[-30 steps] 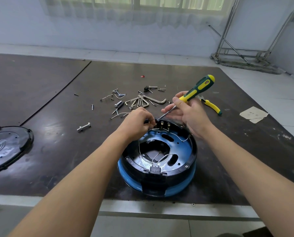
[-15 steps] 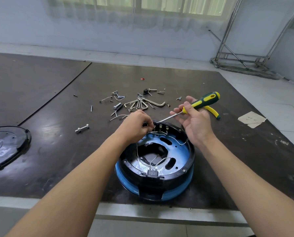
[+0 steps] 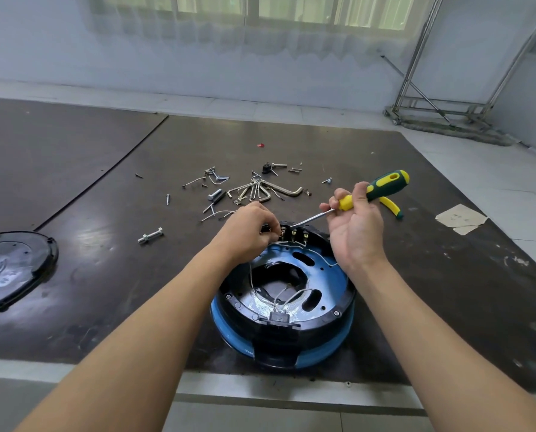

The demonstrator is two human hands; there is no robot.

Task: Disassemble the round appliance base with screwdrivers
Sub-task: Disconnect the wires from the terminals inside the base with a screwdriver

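One round appliance base, one screwdriver, one black cover, one paper scrap, two hands.

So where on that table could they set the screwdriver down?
Bare tabletop lies between the black cover and the round base, nearer than the loose bolt, and right of the base, nearer than the paper scrap. Beyond the base it's crowded: hex keys, screws, pliers.

Head camera looks forward and down, close above the table.
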